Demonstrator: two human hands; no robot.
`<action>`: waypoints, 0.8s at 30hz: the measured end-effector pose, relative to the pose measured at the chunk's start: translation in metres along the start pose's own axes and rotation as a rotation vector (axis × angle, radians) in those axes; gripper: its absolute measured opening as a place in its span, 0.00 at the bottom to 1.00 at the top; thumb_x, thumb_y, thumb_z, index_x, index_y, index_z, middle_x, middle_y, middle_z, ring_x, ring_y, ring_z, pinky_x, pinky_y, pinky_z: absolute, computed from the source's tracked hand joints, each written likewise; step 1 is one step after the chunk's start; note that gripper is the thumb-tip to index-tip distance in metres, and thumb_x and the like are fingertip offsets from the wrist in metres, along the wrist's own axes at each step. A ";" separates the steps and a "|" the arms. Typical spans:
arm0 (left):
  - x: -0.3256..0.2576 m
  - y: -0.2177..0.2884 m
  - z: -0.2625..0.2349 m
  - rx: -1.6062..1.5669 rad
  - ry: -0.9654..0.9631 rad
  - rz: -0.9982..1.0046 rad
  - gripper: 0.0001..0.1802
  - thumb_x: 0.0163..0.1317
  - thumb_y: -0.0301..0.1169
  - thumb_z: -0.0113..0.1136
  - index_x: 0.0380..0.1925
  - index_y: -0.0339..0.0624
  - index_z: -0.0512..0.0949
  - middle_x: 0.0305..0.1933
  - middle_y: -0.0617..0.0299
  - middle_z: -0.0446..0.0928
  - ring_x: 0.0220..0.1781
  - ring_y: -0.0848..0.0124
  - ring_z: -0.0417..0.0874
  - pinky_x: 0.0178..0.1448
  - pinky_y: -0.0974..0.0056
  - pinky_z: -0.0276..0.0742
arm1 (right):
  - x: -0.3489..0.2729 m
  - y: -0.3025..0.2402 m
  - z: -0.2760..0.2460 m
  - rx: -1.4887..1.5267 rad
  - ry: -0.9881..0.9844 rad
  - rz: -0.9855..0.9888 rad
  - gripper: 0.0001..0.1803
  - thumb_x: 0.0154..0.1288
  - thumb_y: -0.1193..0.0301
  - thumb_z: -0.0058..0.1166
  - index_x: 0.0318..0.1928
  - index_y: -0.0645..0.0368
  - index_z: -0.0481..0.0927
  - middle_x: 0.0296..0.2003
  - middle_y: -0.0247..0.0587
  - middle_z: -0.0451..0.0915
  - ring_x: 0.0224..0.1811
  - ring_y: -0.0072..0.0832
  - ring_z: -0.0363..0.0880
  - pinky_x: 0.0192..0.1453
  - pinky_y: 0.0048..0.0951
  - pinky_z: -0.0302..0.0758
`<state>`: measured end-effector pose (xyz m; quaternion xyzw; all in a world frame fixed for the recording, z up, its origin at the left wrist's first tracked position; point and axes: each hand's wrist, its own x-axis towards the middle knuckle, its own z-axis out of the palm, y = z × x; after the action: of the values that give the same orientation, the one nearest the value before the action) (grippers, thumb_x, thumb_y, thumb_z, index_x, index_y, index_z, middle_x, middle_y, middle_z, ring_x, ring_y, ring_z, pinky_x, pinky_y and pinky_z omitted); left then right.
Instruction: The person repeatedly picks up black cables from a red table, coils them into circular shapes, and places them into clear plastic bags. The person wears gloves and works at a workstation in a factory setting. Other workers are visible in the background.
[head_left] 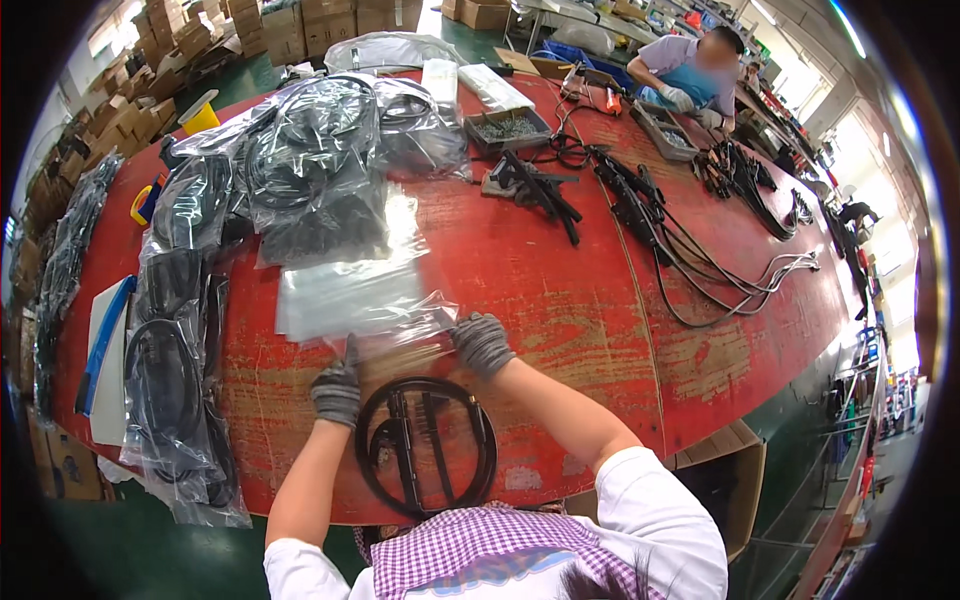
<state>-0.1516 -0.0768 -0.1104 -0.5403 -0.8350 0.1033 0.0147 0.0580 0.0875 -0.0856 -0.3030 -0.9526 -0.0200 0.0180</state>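
Note:
In grey work gloves, my two hands hold a clear plastic bag (400, 345) by its near edge over the red table. My left hand (338, 388) grips one corner, its index finger pointing away from me. At the opposite corner my right hand (482, 345) is closed on the film. The bag's far part overlaps a stack of flat clear bags (345, 300). Just below my hands, nearest my body, lies a coiled black cable (487, 440) with a black bar-shaped part (402, 445) inside the loop.
Bagged black cables (310, 150) pile up at the far left, more (165, 380) along the left. A blue-and-white tool (105, 345) lies by them. Black brackets (540, 190), a screw tray (508, 130) and loose cables (700, 260) occupy the right. A co-worker (690, 75) stands across the table.

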 end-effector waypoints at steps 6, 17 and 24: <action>-0.029 -0.009 0.026 -0.026 0.133 0.519 0.28 0.56 0.37 0.45 0.60 0.54 0.61 0.35 0.57 0.75 0.34 0.60 0.78 0.39 0.51 0.73 | -0.129 0.010 0.029 0.276 -0.166 -0.141 0.18 0.60 0.66 0.41 0.52 0.44 0.70 0.27 0.46 0.76 0.24 0.40 0.76 0.22 0.41 0.71; -0.071 -0.002 0.001 -0.085 0.346 0.475 0.26 0.56 0.30 0.44 0.58 0.54 0.66 0.57 0.56 0.68 0.57 0.58 0.69 0.60 0.52 0.63 | -0.161 -0.005 0.009 0.178 0.019 -0.365 0.23 0.56 0.68 0.43 0.55 0.47 0.67 0.24 0.41 0.72 0.19 0.31 0.71 0.17 0.34 0.67; -0.087 -0.012 0.047 -0.139 -0.095 0.154 0.16 0.53 0.29 0.47 0.43 0.41 0.72 0.39 0.52 0.76 0.36 0.55 0.78 0.38 0.55 0.75 | -0.126 -0.007 0.019 0.145 -0.163 -0.375 0.18 0.57 0.69 0.43 0.50 0.51 0.70 0.18 0.40 0.71 0.12 0.30 0.69 0.11 0.34 0.63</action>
<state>-0.1325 -0.1677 -0.1470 -0.5970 -0.7960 0.0714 -0.0703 0.1563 0.0097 -0.1107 -0.1192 -0.9895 0.0701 -0.0412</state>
